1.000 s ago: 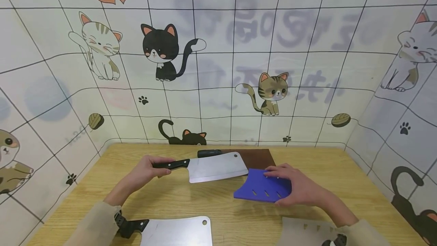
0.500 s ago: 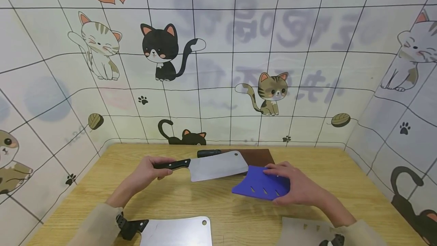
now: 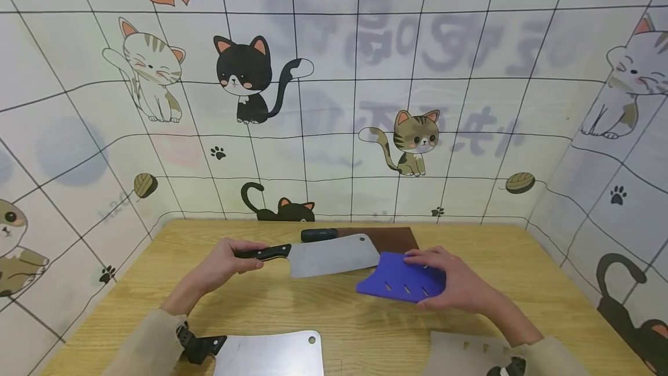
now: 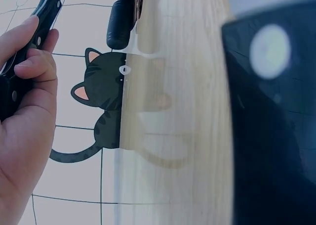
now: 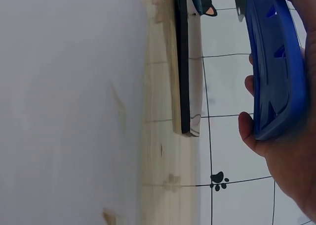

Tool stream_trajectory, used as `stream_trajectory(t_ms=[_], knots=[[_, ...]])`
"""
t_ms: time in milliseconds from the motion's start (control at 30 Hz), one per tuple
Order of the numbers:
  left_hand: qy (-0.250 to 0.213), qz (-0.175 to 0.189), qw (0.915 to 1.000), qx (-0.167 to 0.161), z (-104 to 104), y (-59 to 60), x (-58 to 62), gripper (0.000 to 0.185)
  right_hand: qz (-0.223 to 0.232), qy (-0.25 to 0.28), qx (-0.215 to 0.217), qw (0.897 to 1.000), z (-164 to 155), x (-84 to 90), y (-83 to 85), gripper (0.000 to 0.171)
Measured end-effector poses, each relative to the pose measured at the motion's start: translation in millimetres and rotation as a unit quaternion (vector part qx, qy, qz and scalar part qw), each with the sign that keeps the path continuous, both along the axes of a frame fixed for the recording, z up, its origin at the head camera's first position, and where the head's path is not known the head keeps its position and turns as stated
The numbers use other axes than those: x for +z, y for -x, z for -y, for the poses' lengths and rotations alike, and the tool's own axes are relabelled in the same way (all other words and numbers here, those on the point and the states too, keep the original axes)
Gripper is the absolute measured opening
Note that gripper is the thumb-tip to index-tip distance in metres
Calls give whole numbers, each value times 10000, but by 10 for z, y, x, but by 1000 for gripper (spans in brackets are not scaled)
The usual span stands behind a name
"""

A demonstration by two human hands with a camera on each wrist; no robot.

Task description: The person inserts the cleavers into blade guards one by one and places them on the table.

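My left hand grips the black handle of a cleaver and holds its steel blade level above the wooden table, pointing right. In the left wrist view my left hand has its fingers curled round that handle. My right hand holds a blue slotted blade sheath just right of the blade's tip, lifted off the table. The right wrist view shows the blue sheath edge-on in my right hand's grasp.
A second cleaver with a black handle lies at the table's near edge. A beige slotted sheath lies at the near right. A dark brown sheath with a black handle lies behind the held blade. Cat-patterned walls enclose the table.
The blue sheath was lifted a little and shifted slightly left towards the blade, then settled back right. The cleaver in my left hand has hardly moved.
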State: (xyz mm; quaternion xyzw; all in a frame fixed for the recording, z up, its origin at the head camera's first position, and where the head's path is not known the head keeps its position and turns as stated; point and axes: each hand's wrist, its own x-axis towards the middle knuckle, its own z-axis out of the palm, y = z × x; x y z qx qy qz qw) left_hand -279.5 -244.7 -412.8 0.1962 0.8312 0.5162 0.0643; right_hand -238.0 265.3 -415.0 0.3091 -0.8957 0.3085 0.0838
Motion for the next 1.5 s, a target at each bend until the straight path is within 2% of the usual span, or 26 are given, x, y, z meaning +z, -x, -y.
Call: stream_trajectory(t_ms=[233,433,600,800,1033,1200,1300,1500], knots=[[-12,27,9991,-431,27,-6,38,42,104,63,-61,9999,-79,-29,33,74],[-135,94,9986,-501,36,-1,58,40,119,16,-112,9999,-82,-10,23,77],[-106,147,9990,-414,16,-4,71,41,114,44,-225,9997,-68,17,3,75],[-165,392,9980,-462,-3,-5,94,42,31,24,-219,9998,-87,32,-21,74],[-329,535,9941,-889,32,15,108,43,-29,12,124,9999,-114,59,-38,77],[-351,575,9921,-1059,68,24,128,42,20,-68,383,9992,-90,108,-104,76],[-281,559,9936,-937,49,14,141,41,-36,-88,267,9996,-63,127,-129,76],[-157,456,9976,-488,-41,-4,152,45,-219,-86,-341,9991,9,126,-110,77]])
